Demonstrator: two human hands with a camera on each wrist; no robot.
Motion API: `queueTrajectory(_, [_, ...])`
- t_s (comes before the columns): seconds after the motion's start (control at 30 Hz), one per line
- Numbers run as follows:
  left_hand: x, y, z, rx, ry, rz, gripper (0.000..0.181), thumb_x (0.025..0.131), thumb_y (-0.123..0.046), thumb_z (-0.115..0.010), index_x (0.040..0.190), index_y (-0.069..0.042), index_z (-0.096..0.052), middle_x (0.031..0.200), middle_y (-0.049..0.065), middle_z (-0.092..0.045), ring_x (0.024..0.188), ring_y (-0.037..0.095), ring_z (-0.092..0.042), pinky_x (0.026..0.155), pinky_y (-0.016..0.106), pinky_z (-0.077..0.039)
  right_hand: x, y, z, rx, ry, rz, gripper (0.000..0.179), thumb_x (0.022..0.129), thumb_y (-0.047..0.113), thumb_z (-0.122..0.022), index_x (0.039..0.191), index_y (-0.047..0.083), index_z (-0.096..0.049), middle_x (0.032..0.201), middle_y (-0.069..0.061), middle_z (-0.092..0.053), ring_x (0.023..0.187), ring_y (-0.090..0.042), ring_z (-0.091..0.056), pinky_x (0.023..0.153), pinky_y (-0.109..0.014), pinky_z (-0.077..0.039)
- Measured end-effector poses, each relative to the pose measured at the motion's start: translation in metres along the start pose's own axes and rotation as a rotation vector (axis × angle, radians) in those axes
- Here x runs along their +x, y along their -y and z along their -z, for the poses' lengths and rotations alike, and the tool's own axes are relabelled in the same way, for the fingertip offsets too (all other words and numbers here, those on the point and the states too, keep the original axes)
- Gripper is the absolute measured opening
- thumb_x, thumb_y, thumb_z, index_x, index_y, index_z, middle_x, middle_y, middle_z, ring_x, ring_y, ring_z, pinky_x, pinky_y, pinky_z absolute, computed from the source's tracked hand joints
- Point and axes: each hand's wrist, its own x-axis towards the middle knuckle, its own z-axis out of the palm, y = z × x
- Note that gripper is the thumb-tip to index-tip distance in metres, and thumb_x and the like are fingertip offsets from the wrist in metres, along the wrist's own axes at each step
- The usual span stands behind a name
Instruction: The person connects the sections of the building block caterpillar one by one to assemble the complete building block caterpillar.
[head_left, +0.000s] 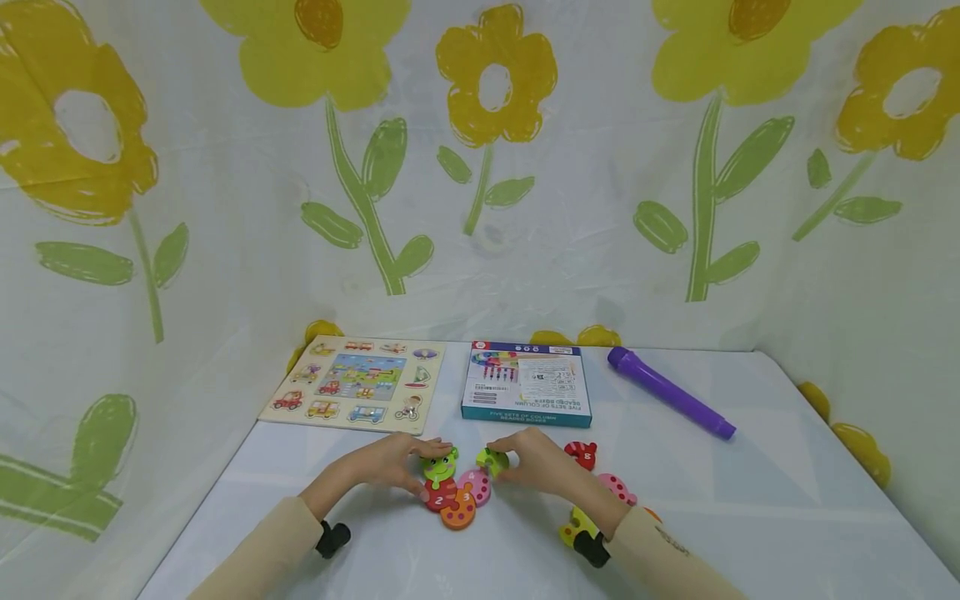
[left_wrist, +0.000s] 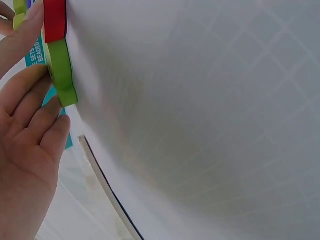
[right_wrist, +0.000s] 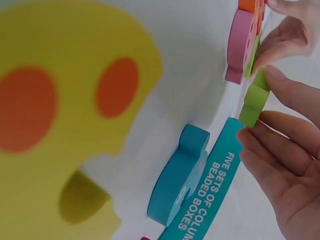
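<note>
A partly joined caterpillar puzzle lies flat on the table: a green smiling head piece (head_left: 439, 468), a red piece marked 2 (head_left: 440, 496), an orange piece marked 3 (head_left: 458, 510) and a pink piece (head_left: 476, 487). My left hand (head_left: 388, 463) holds its left side, fingers behind the green head and thumb on the red piece. In the left wrist view the fingers curl against the green edge. Just right of the pink piece, my right hand (head_left: 534, 458) pinches a small green puzzle piece (right_wrist: 255, 102) between thumb and fingers, apart from the joined ones.
Loose pieces lie by my right forearm: red (head_left: 581, 454), pink (head_left: 617, 488), yellow (head_left: 576, 527) and teal (right_wrist: 172, 185). Behind are a wooden vehicle puzzle board (head_left: 427, 392), a boxed bead set (head_left: 525, 414) and a purple stick (head_left: 671, 392). A flowered cloth hangs at the back.
</note>
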Motion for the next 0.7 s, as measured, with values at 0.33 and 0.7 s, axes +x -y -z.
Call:
queueTrajectory(0.33, [0.0026,0.002,-0.0007,0.003,0.012,-0.028,0.071,0.072,-0.027,-0.084,0.136,-0.013,-0.056,0.145,0.008,-0.045,0.137,0.027,-0.038,0.112,0.052,-0.028,0.0073,-0.0005,-0.0024,-0.019,0.032,0.003,0.043,0.08,0.017,-0.08,0.12,0.007,-0.069,0.116,-0.004,-0.069,0.113,-0.022,-0.062,0.087,-0.025,-0.054])
queueTrajectory(0.7, [0.0021,0.0007,0.0,0.002,0.011,-0.016,0.071,0.073,-0.027,-0.084,0.137,-0.015,-0.056,0.146,0.009,-0.044,0.137,0.026,-0.037,0.113,0.052,-0.027,0.0089,-0.0016,-0.0029,-0.039,0.054,0.002,0.042,0.079,0.019,-0.08,0.118,0.007,-0.07,0.114,-0.004,-0.069,0.112,-0.022,-0.062,0.089,-0.027,-0.053])
